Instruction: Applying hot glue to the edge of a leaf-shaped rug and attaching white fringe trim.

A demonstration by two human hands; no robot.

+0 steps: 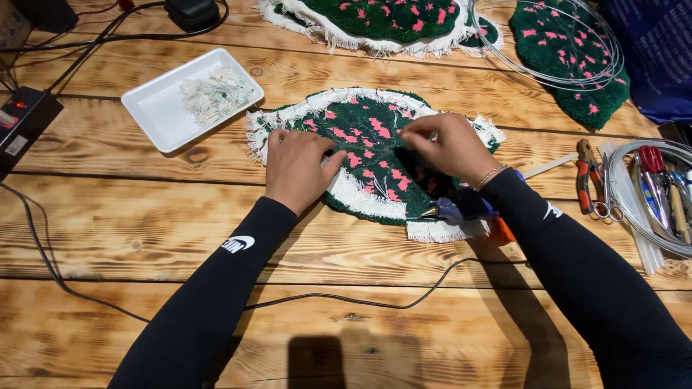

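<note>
**Two hands pressing a tufted green and pink piece on a wooden table**

Wooden planks with strong grain fill the frame, forming a table [144,230] seen from above. At the centre lies a tufted rug piece [375,155], dark green with pink spots and a frayed white fabric edge, lying flat on the planks.

Fingertips of the left hand [295,169] press down flat on the left part of the rug piece, fingers spread slightly and thumb pointing right; it grips nothing. The right hand [447,148] has its fingers curled and pinched together on the green pile near the upper middle of the piece, seeming to nip a small bit of the surface. A thin bracelet sits at that wrist. Both arms wear black long sleeves and enter from the bottom of the frame.

Just below the right wrist, a blue and orange glue gun [465,210] rests on the lower edge of the rug piece, its black cord [360,299] trailing across the lower table.

Upper left holds a white rectangular tray [155,112] with pale scraps in it. Further left sits a black power strip [25,119]. At the top lie two more green and pink tufted pieces [389,21]. On the right edge are red-handled pliers [587,176], beside coiled wire and other tools.
</note>
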